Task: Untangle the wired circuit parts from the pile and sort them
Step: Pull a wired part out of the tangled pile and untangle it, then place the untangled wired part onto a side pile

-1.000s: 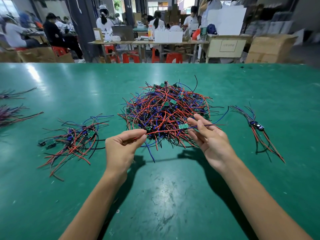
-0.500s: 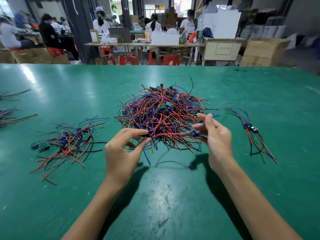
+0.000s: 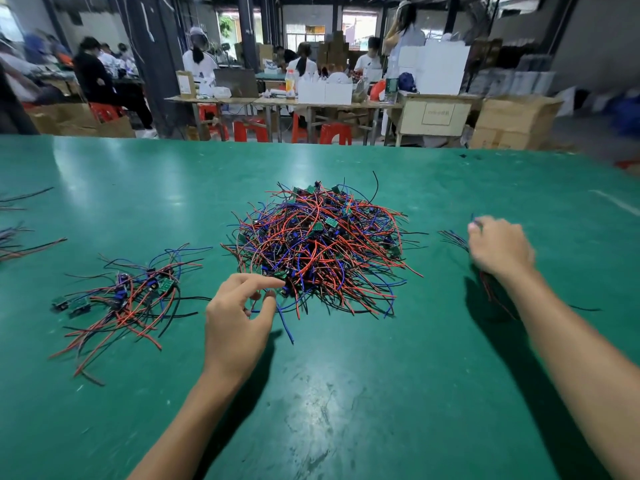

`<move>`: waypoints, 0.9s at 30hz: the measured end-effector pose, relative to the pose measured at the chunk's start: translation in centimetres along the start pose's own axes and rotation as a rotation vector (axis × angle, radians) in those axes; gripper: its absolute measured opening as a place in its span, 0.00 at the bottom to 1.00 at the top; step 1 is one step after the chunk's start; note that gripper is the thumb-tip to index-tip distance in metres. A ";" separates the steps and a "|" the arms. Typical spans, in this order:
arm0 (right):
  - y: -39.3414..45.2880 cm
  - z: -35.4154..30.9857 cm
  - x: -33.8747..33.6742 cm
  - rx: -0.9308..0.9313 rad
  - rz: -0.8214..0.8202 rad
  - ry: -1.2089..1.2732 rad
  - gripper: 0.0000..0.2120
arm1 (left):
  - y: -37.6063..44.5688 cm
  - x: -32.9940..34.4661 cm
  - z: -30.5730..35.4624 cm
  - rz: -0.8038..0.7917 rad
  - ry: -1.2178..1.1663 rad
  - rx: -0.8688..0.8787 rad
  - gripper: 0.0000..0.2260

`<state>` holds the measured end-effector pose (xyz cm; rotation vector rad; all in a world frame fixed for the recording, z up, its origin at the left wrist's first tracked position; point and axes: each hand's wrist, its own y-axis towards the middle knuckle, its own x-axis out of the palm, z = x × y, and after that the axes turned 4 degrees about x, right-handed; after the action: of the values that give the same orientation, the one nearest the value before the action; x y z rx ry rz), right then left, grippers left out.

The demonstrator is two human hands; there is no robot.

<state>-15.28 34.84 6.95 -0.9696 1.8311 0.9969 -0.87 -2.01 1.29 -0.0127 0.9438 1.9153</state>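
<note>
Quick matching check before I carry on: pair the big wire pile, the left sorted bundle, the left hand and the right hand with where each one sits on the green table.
Things:
1. big wire pile
2. left sorted bundle
3. left hand
4. right hand

Places:
A. at the pile's near edge
B. centre of the table
C. over the wires at far right
D. left of the pile

Pairs: 1-B, 2-D, 3-A, 4-C

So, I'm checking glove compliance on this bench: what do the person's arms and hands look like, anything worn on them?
Nothing worn is visible. The left hand and right hand are bare, with no gloves, rings or finger cots to be seen. Both forearms are bare as far as the frame's lower edge: no sleeves, watch or wrist strap show. The right hand is slightly motion-blurred, so small details there are uncertain.
</note>
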 end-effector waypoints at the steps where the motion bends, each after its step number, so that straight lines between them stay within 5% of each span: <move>1: -0.1 0.8 0.9 0.002 -0.125 -0.113 0.22 | 0.0 0.0 -0.1 -0.004 -0.002 -0.004 0.17; 4: -0.9 2.7 3.7 0.095 -0.339 -0.233 0.29 | -0.1 0.1 -0.4 -0.013 -0.004 -0.002 0.18; 9: -1.5 0.2 4.3 -0.028 0.008 -0.075 0.25 | -0.1 0.4 -0.5 -0.017 -0.001 -0.013 0.18; 12: -2.4 -3.1 4.9 -0.162 -0.107 0.177 0.15 | -0.2 0.4 -0.6 -0.012 0.001 -0.017 0.18; 15: -3.4 -5.8 6.1 -0.111 -0.260 0.308 0.15 | -0.3 0.5 -0.7 -0.017 -0.003 -0.035 0.18; 23: -4.2 -5.7 8.3 -0.074 -0.005 0.405 0.06 | -0.2 0.5 -0.9 -0.012 -0.014 -0.044 0.19; 27: -4.3 -5.4 8.6 -0.136 -0.082 0.382 0.15 | -0.3 0.6 -0.6 -0.025 -0.005 -0.045 0.19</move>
<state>-16.29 26.30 0.02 -1.3842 2.0302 0.9429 -1.13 -1.85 0.45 -0.0456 0.8928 1.9128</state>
